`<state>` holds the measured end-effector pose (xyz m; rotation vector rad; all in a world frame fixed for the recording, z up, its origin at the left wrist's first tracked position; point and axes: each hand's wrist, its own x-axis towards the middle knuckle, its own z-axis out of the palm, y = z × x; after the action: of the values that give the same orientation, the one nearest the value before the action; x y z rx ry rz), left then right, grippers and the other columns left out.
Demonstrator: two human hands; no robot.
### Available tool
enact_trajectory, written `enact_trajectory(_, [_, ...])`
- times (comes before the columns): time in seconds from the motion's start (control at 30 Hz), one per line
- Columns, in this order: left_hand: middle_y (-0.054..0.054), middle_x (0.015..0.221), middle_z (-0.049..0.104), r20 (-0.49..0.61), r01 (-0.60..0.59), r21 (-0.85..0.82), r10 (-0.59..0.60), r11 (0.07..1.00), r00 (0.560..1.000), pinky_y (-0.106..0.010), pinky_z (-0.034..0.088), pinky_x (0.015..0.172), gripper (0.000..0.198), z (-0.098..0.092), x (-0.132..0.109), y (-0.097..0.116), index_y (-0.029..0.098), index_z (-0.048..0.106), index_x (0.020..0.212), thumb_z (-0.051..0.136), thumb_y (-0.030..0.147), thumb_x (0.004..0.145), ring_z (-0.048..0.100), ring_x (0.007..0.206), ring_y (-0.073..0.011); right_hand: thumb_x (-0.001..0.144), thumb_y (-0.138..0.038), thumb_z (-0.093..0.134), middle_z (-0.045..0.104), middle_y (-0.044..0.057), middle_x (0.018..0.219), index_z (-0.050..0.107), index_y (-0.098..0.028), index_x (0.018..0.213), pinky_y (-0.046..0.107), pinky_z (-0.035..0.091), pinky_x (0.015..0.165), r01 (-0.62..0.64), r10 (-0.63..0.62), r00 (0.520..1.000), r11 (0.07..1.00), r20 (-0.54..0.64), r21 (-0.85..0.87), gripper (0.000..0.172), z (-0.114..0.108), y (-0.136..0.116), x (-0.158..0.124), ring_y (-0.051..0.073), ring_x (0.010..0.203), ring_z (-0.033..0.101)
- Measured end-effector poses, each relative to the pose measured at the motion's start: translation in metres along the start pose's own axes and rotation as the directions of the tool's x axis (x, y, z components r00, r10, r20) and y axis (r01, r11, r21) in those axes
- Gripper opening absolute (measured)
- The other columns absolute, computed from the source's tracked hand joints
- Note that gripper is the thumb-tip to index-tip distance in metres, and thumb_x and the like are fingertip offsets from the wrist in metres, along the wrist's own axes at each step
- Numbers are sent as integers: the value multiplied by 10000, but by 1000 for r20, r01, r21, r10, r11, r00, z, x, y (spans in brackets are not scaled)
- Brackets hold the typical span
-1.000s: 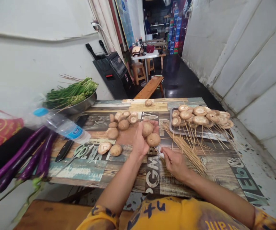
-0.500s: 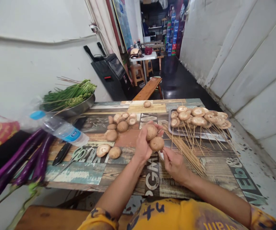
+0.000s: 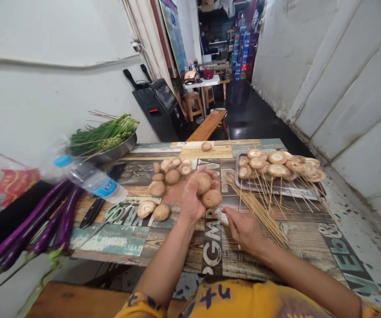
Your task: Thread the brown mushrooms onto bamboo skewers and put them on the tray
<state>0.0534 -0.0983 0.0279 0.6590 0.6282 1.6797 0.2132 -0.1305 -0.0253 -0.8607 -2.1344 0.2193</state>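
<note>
Two round, brown-capped mushrooms (image 3: 212,198) are being held in the cupped left hand (image 3: 190,201) above the patchwork wood-print tabletop (image 3: 303,240), while the right hand (image 3: 243,227) is pinching what looks like a thin wooden skewer (image 3: 222,210) beside the lower cap. Skewered, pale-gilled mushrooms (image 3: 277,170) are already filling a shallow metal tray (image 3: 237,174), and loose brown mushrooms (image 3: 172,177) are lying unskewered; beyond, a white-walled room (image 3: 339,75) is stretching back over dark flooring (image 3: 239,110).

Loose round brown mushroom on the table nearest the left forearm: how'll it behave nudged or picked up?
The round brown mushroom lies dome up, so a nudge would probably slide or rock it rather than roll it far. Its fleshy cap suggests low weight, and a hard pinch might dent it.
</note>
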Motion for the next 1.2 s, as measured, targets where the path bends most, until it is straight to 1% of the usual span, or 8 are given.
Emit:
enact_trajectory(0.2, [-56,1000,653,30,62,-27,-61,998,998,-364,516,879,431,1,-4,-6,200,643,1034,722,484,719,631,992,-219,919,-83,376,574,-13,584,544,-180,870,236,348,529,30,-30,999,999,-36,-11,200,0,-5,-3,125,491,509])
enact_trajectory(0.53, [-64,1032,655,-22,80,-35,-81,996,996,-330,523,845,412,0,-1,-4,204,630,1027,685,501,747,635,978,-200,935,-104,361,587,-5,621,519,-186,876,237,338,535,-6,7,999,999,-32,34,188,0,-15,2,120,507,515])
enact_trajectory(0.8, [-60,973,654,6,161,-74,-161,984,987,-312,526,807,336,1,-1,-18,184,631,1008,658,440,793,637,953,-191,947,-167,371,550,2,615,542,-181,787,240,335,532,-118,122,992,986,-26,120,234,2,-11,9,112,509,471])
enact_trajectory(0.9, [-65,1004,651,-11,182,-98,-184,978,983,-313,519,813,377,0,4,-17,186,628,1027,598,504,826,625,970,-198,948,-242,385,547,5,628,561,-176,772,243,342,537,-238,232,971,933,55,271,258,4,-2,14,114,539,476])
enact_trajectory(1.0, [-82,1009,651,-9,283,-133,-287,950,958,-344,513,830,472,-2,10,-8,169,630,1063,475,572,871,616,972,-216,930,-369,442,458,-41,531,566,-176,746,221,312,462,-477,395,879,697,269,535,293,2,10,20,94,472,413])
enact_trajectory(1.07, [-95,1041,647,41,340,-128,-338,932,940,-355,500,853,469,-5,12,-2,151,628,1097,461,536,887,611,972,-215,900,-442,497,355,-93,454,553,-183,751,197,250,380,-626,430,772,383,469,679,303,-4,17,23,65,374,286])
enact_trajectory(1.13, [-94,1108,635,117,323,-76,-313,943,943,-334,476,887,386,-8,13,1,157,622,1136,536,427,873,598,998,-195,866,-456,559,277,-135,413,535,-191,780,173,187,314,-691,352,680,15,642,723,280,-12,22,26,42,314,152])
enact_trajectory(1.2, [-80,1139,631,176,250,-4,-246,968,953,-310,449,921,355,-10,12,0,178,622,1144,638,323,820,585,1034,-177,847,-406,604,231,-159,388,514,-193,783,153,144,268,-676,222,645,-281,731,682,239,-19,25,28,31,291,63])
